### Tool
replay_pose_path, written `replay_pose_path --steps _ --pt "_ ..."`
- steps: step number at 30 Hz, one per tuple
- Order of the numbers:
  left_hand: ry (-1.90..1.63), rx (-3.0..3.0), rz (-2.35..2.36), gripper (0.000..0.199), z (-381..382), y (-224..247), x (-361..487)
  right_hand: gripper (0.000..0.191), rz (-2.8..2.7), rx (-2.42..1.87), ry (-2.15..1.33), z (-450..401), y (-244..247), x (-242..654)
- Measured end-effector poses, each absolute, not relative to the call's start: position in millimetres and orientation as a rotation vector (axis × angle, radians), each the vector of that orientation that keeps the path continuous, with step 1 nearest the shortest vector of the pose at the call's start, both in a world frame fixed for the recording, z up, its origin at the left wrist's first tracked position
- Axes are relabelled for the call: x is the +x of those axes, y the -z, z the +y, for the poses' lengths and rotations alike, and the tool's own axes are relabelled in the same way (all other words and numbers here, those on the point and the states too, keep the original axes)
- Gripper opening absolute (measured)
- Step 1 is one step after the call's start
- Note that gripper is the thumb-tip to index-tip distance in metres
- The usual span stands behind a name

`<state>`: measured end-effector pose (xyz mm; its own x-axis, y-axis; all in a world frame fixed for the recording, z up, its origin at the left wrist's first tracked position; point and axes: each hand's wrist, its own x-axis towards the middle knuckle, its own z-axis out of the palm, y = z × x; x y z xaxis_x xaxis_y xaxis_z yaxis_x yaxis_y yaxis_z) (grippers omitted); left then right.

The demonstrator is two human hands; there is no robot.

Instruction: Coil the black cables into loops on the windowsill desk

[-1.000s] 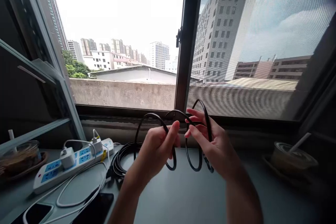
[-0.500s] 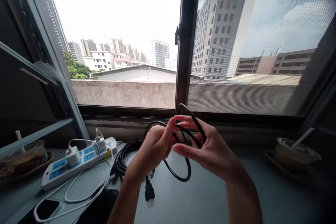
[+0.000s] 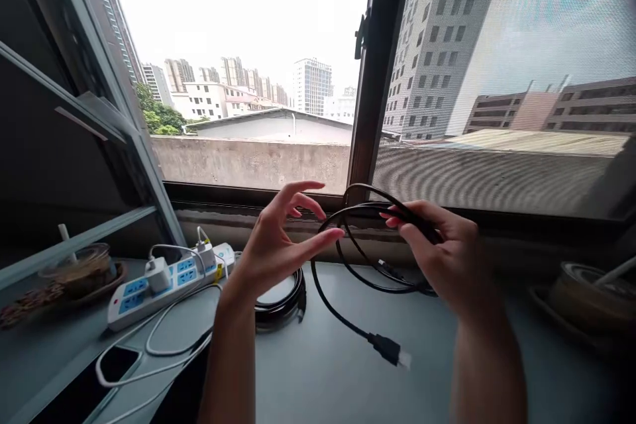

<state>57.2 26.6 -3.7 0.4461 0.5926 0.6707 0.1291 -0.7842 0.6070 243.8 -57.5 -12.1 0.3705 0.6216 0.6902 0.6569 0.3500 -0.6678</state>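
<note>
A black cable point(image 3: 342, 322) hangs in loose loops from my right hand point(image 3: 442, 252), whose thumb and fingers are closed round the coils. One plug point(image 3: 390, 350) of that cable dangles over the table, its tip covered in something clear. A second, smaller end point(image 3: 390, 269) shows behind the loops. My left hand point(image 3: 278, 238) is open, thumb and fingers curved apart, close to the left side of the loops. Whether its thumb touches the cable I cannot tell. Behind my left forearm lies another coiled black cable point(image 3: 285, 311) on the table, partly hidden.
On the left, a white power strip point(image 3: 171, 286) holds chargers with a white cord point(image 3: 163, 351). A phone point(image 3: 94, 377) lies nearer me. Lidded cups with straws stand at the left point(image 3: 89, 265) and right point(image 3: 586, 298). A window sill point(image 3: 278, 225) runs behind the table.
My left hand has come off the cable and opened, moving left. My right hand has moved right with the loops and closed on them. The dangling plug has swung right.
</note>
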Motion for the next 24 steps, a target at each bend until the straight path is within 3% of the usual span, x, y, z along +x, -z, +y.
replay_pose_path --steps 4,7,12,19,21,24 --pt "-1.219 2.336 0.511 0.076 29.0 14.6 74.5 0.012 -1.27 -1.178 0.004 -67.4 7.4 241.4" --pt "-1.311 2.223 0.454 0.067 30.5 21.4 93.2 0.017 -1.362 -1.011 -0.135 -75.9 5.3 237.9" --pt "-1.637 2.033 0.621 0.058 34.1 23.8 105.9 0.024 -1.316 -0.742 -0.08 -79.7 8.0 234.1" --pt "-1.562 1.776 0.641 0.023 48.6 31.7 106.1 0.028 -1.4 -0.598 -0.235 -57.7 17.9 252.9" --pt "-1.521 1.698 0.712 0.028 56.5 37.3 107.1 0.025 -1.369 -0.669 -0.287 -40.4 26.1 264.5" --pt "-1.382 1.544 0.763 0.037 66.6 43.2 106.7 0.034 -1.359 -0.972 -0.355 -14.7 38.8 275.9"
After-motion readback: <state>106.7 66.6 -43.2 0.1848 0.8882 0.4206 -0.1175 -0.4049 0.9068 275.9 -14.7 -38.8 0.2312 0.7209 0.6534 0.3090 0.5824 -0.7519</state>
